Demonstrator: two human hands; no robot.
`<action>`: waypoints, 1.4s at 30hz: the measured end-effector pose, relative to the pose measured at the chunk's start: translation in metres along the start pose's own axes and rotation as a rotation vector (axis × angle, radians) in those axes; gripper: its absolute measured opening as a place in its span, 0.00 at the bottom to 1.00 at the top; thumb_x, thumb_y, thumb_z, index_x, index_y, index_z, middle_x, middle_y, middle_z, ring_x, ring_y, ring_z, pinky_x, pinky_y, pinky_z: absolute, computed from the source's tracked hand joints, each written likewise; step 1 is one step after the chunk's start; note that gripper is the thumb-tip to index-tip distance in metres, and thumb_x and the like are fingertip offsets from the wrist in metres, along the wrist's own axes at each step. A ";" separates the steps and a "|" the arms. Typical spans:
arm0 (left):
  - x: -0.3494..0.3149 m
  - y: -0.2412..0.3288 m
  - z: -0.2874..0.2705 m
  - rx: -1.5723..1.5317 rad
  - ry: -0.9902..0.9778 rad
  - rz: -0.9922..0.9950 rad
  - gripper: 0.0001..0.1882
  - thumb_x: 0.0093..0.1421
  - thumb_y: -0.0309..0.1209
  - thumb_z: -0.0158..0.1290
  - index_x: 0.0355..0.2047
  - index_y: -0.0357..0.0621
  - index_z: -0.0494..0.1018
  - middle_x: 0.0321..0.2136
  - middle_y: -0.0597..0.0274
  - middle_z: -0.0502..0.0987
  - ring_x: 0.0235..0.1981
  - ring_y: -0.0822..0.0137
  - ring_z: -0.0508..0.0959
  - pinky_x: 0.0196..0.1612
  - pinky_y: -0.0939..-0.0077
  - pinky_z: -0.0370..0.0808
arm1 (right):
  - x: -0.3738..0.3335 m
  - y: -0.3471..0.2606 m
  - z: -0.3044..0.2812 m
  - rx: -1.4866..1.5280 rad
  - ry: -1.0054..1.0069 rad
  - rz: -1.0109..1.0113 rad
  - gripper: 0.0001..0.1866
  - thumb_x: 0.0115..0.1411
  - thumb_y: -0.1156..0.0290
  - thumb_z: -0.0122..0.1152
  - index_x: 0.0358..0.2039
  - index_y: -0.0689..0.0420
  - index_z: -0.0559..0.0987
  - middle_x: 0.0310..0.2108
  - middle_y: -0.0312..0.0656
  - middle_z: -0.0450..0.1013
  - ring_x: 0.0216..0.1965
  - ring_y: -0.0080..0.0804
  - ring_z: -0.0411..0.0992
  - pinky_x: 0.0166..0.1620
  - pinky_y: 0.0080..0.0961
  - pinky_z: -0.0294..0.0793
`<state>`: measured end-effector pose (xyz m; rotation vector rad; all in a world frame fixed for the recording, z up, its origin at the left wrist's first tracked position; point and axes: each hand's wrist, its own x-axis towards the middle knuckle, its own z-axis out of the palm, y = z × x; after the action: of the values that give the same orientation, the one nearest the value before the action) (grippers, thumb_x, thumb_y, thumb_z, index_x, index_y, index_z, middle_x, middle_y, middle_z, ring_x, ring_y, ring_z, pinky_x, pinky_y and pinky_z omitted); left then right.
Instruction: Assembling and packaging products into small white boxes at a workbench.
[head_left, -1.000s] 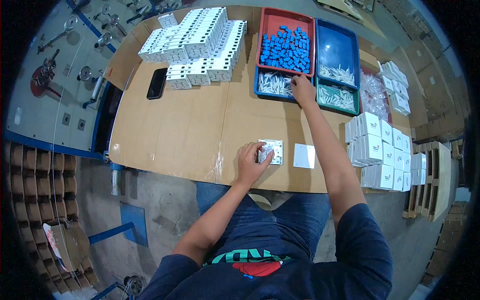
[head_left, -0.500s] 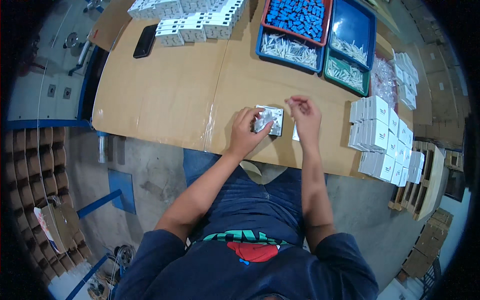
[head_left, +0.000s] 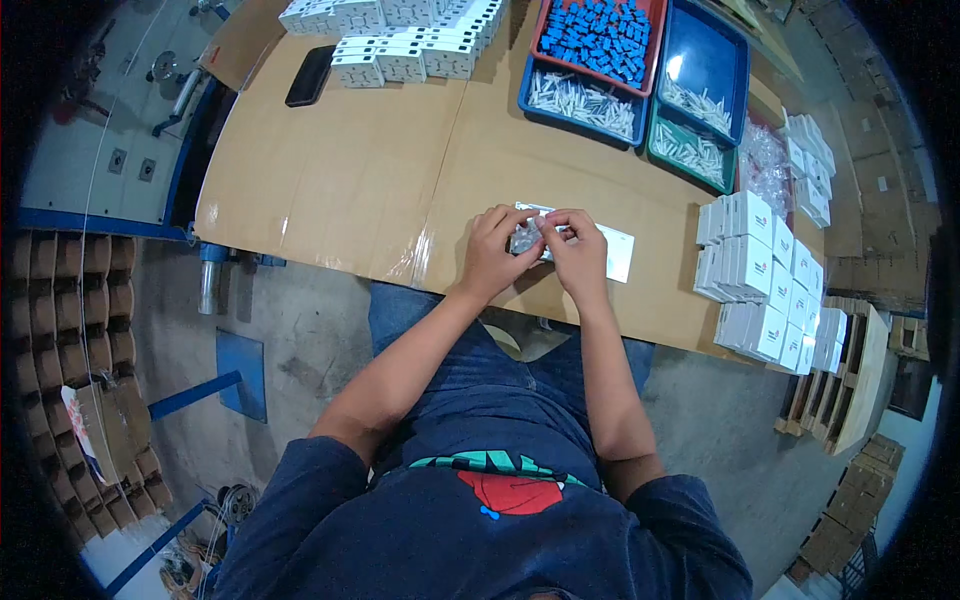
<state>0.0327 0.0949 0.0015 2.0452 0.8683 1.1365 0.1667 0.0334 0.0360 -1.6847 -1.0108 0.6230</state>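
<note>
Over the near edge of the table, my left hand [head_left: 490, 252] holds a small clear plastic bag [head_left: 524, 238] between thumb and fingers. My right hand [head_left: 580, 252] has its fingertips pinched at the bag's right side, close to my left fingers. What lies inside the bag is too small to make out. Beneath the bag, a white square plate-like part [head_left: 533, 208] is mostly hidden by both hands. A flat white card or leaflet [head_left: 620, 256] lies partly behind my right hand on the cardboard-covered table.
Trays stand at the back right: a red tray [head_left: 541, 52] of blue plugs and blue and green [head_left: 690, 180] trays of white pieces. Stacked white boxes [head_left: 765, 275] line the right edge. White square units [head_left: 405, 62] and a black phone [head_left: 310, 76] sit at the back left.
My right hand has come down and left to meet the bag in my left hand. The white card, mostly hidden before, now shows more beside my right wrist.
</note>
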 end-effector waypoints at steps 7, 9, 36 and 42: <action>-0.002 0.004 -0.002 0.031 -0.009 0.066 0.20 0.49 0.31 0.67 0.44 0.47 0.80 0.33 0.62 0.77 0.34 0.61 0.77 0.42 0.65 0.69 | -0.008 0.009 -0.006 -0.020 -0.046 -0.060 0.10 0.66 0.69 0.61 0.36 0.64 0.83 0.38 0.44 0.77 0.33 0.30 0.76 0.39 0.24 0.75; -0.005 0.002 -0.002 0.040 -0.011 0.064 0.20 0.49 0.31 0.67 0.44 0.47 0.80 0.33 0.61 0.77 0.35 0.60 0.77 0.42 0.65 0.70 | -0.008 0.007 -0.009 -0.029 -0.060 -0.070 0.10 0.67 0.68 0.60 0.37 0.63 0.83 0.39 0.44 0.77 0.33 0.29 0.76 0.39 0.24 0.75; 0.000 -0.005 0.009 -0.136 0.041 -0.134 0.15 0.56 0.30 0.66 0.41 0.38 0.78 0.29 0.59 0.76 0.28 0.64 0.74 0.33 0.70 0.71 | 0.264 0.073 -0.191 -0.492 0.451 -0.202 0.10 0.61 0.70 0.62 0.41 0.58 0.82 0.37 0.50 0.82 0.40 0.45 0.81 0.45 0.36 0.79; -0.002 -0.009 0.009 -0.047 0.011 -0.183 0.15 0.54 0.32 0.67 0.40 0.40 0.79 0.29 0.60 0.76 0.29 0.63 0.75 0.37 0.68 0.71 | 0.309 0.067 -0.178 -0.894 0.295 -0.046 0.15 0.57 0.60 0.67 0.42 0.53 0.82 0.39 0.49 0.81 0.44 0.51 0.79 0.46 0.45 0.78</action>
<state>0.0375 0.0970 -0.0099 1.8805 1.0021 1.0583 0.4887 0.2006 0.0542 -2.4140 -1.1843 -0.1693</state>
